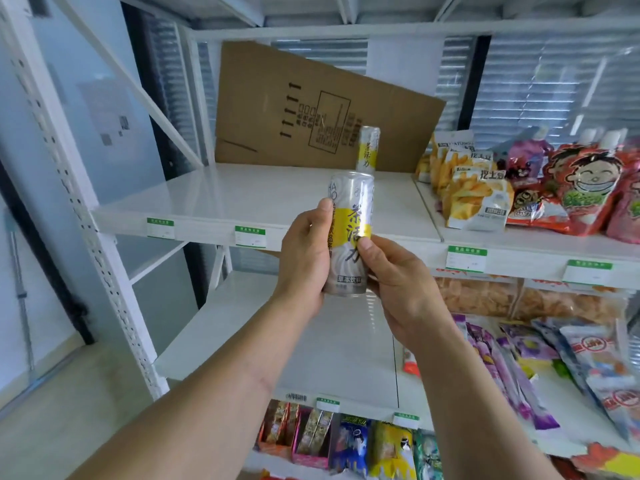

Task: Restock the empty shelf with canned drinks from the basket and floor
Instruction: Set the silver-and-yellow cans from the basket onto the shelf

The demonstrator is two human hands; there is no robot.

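White metal shelving (114, 258) fills the view. Behind it, slatted window blinds (540, 84) let in daylight. Left of the shelving stands a pale blue wall (86, 98), with light flooring (52, 410) below.

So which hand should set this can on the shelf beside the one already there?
Probably the left hand: it wraps the can around its middle, while the right hand only pinches the lower part. The bare shelf lies on its side of the standing can.
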